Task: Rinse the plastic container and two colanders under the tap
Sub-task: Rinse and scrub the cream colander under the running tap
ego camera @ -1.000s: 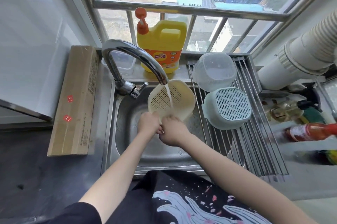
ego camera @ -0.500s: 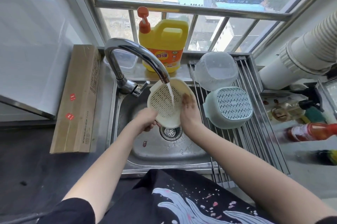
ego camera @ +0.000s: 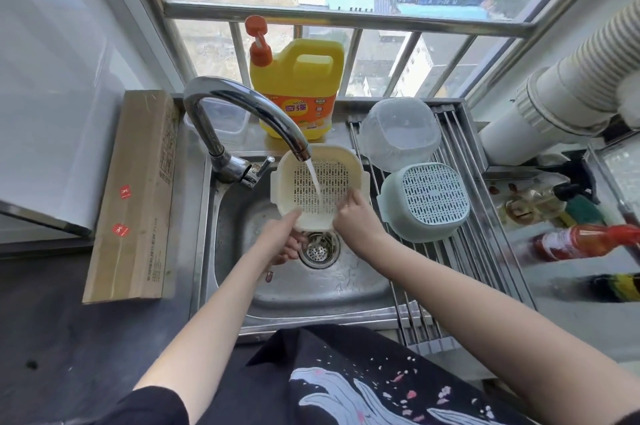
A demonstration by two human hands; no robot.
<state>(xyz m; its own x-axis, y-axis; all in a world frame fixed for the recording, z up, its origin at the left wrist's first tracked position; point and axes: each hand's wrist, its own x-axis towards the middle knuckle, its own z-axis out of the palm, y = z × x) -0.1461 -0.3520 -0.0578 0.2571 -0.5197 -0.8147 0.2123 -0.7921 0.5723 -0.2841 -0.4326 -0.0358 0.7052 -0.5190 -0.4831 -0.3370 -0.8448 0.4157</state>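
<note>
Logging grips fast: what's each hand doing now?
Left hand: holds the cream colander from below.
Right hand: grips its rim.

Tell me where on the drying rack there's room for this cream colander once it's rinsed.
Bare rods on the drying rack nearer you than the green colander. The far end is crowded: clear container and green colander sit close together.

1. Left hand (ego camera: 282, 244): fingers are disappearing under the cream colander (ego camera: 317, 187); grip unclear.
2. Red bottle (ego camera: 588, 241) is blurring at the right edge.
3. Small clear tub (ego camera: 225, 123) is sitting partly hidden behind the tap (ego camera: 242, 113).
</note>
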